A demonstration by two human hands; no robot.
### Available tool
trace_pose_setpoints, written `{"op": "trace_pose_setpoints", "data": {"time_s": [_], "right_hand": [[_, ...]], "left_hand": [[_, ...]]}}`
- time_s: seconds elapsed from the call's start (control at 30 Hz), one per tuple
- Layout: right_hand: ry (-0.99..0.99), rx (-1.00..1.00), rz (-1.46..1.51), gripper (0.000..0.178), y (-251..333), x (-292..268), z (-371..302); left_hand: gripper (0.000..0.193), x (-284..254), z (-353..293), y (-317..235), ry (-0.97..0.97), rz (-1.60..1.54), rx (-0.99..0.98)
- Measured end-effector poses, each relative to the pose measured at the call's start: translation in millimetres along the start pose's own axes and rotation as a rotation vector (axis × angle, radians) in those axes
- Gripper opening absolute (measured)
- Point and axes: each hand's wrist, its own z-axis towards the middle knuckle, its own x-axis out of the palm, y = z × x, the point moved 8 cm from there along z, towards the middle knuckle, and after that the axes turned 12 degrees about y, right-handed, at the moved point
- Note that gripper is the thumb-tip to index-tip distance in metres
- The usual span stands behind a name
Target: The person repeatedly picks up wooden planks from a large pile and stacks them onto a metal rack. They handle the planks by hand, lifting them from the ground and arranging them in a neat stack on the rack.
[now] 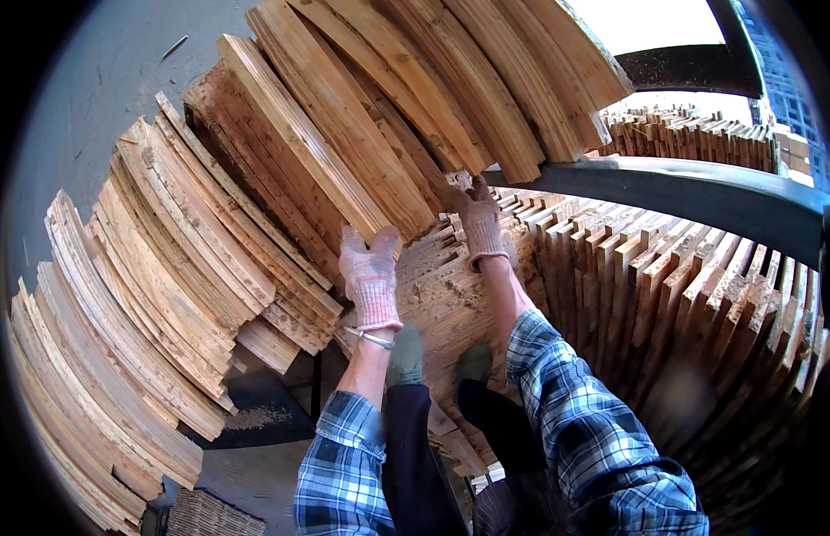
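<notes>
Working between long stacks of boards (165, 223) curving down the left of the frame and a row of upright boards (665, 295) filling the right. Facing a smaller bundle of boards (406, 89) at the upper centre, lying side by side with near ends pointing toward the middle of the frame. Standing just short of a dark metal beam (692, 183) at the upper right, so best keeping any load clear of that edge. Minding the loose sawdust (451, 286) at the centre, probably making for slippery footing and skidding wood. Dealing chiefly with the front board (303, 134), at upper centre on the bundle's left side. Touching its lower end with the gloved left hand (370, 272), near the centre; not being able to tell a closed grip from a merely resting one. Touching the board ends farther right with the gloved right hand (479, 219), fingertips partly hidden; again not being able to tell a closed grip from an open one. Ideally setting fingers well under, thumbs over, sharing the weight evenly, and keeping fingertips out of the narrow gaps between board ends.
</notes>
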Motion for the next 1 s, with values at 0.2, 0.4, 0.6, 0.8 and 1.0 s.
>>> {"op": "trace_pose_setpoints", "data": {"time_s": [0.2, 0.4, 0.6, 0.8, 1.0], "right_hand": [[0.039, 0.07, -0.383, 0.053, 26.6, 43.7, 10.5], [0.238, 0.002, -0.571, 0.027, 17.7, 16.9, 27.9], [0.448, 0.167, -0.107, 0.045, 56.1, 19.8, 0.1], [0.443, 0.124, -0.333, 0.07, 59.3, 50.9, 0.3], [0.485, -0.077, -0.387, 0.046, 79.4, 56.1, -20.3]], "left_hand": [[0.079, 2.5, 9.6, 20.1, 0.108, -0.139, 0.101], [0.083, 12.4, 12.0, 0.1, -0.005, -0.23, 0.099], [0.084, -1.0, 26.1, 2.1, 0.075, -0.431, 0.07], [0.059, -6.9, 48.9, 26.9, 0.055, -0.386, 0.128], [0.043, -9.3, 28.1, 18.3, -0.017, -0.645, 0.047]]}}
